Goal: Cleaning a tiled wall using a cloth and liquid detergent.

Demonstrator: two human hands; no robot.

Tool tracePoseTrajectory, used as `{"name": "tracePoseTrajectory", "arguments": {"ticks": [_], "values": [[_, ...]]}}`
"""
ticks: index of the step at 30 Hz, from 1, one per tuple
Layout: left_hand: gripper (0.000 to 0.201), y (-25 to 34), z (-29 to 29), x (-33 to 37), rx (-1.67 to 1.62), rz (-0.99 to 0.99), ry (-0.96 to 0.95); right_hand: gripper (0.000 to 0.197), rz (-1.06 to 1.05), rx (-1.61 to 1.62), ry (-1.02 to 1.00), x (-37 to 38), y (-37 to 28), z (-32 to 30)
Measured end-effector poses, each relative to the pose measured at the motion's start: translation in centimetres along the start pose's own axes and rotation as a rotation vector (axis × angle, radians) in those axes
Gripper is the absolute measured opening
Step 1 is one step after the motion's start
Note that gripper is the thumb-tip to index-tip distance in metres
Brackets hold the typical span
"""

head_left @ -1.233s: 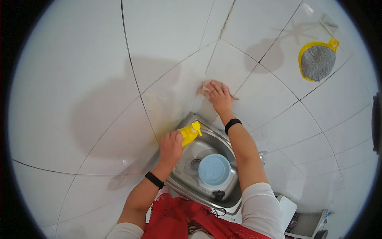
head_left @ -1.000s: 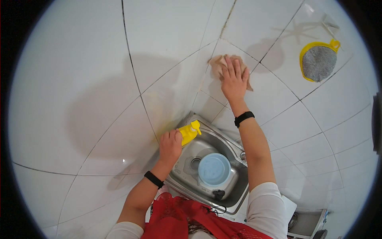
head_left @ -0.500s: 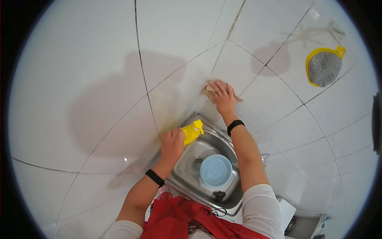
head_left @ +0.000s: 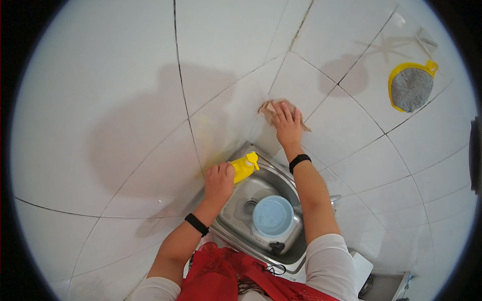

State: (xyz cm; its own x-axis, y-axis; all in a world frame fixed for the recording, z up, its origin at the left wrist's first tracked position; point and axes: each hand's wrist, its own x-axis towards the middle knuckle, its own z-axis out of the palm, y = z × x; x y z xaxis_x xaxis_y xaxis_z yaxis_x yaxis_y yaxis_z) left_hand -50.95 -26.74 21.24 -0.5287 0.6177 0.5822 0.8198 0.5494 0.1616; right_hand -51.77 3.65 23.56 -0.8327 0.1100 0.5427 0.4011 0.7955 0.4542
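Note:
My left hand (head_left: 219,183) is wrapped round a yellow spray bottle (head_left: 243,168), held over the left rim of the sink with its yellow nozzle pointing up and to the right. Against the white tiled wall beyond the sink, my right hand (head_left: 287,123) presses a crumpled light-brown cloth (head_left: 271,108) flat. The fingers lie over the cloth, and its edges stick out on both sides. Below and between my arms is a metal sink (head_left: 236,205) holding a light-blue basin (head_left: 273,215).
A small dark clump (head_left: 276,247) lies beside the basin in the sink. A faucet handle (head_left: 335,198) shows just right of my right forearm. A yellow-rimmed grey scrubbing pad (head_left: 411,89) hangs on the wall at the upper right. White tiled walls (head_left: 125,90) meet behind the sink.
The view has shifted very slightly. My right hand stays on the cloth at nearly the same spot, and my left hand keeps the bottle in place.

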Motion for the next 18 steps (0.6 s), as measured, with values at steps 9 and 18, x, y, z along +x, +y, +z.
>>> {"name": "tracePoseTrajectory", "arguments": {"ticks": [9, 18], "values": [[0.024, -0.2, 0.1, 0.0, 0.021, -0.005, 0.013, 0.039, -0.082, -0.042, -0.114, 0.9, 0.6, -1.2], [0.023, -0.2, -0.1, 0.0, 0.003, -0.010, 0.008, 0.038, -0.011, -0.023, -0.064, 0.8, 0.1, -1.4]]}}
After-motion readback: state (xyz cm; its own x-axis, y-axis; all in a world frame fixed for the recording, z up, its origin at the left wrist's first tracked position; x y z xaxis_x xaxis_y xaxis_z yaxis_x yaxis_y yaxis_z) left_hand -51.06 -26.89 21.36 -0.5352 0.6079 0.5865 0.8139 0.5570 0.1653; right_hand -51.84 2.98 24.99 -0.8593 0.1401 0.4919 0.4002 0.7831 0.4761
